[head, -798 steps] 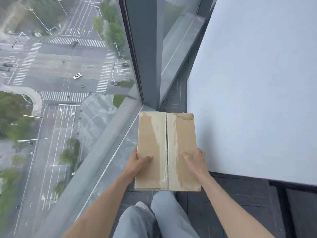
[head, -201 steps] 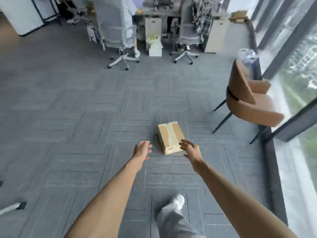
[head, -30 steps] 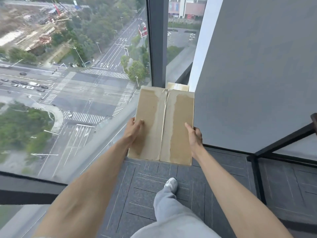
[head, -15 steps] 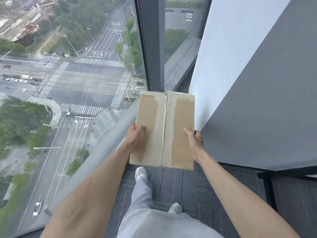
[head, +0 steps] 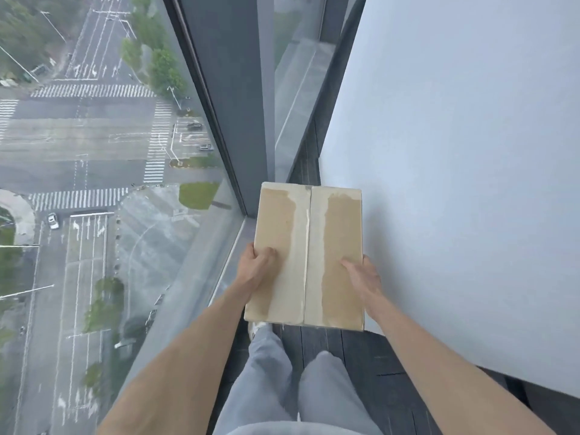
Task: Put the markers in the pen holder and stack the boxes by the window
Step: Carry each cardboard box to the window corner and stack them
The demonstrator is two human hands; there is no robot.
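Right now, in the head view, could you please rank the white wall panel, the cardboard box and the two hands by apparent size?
1. white wall panel
2. cardboard box
3. left hand and right hand: alike, unranked.

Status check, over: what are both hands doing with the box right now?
Left hand and right hand grip the cardboard box by its sides. Box sits in the corner between window and white wall. Nothing visibly blocking.

Below me, dark grey carpet tiles (head: 361, 350); left of them a floor-to-ceiling glass window (head: 103, 189), right a plain white wall (head: 464, 152).
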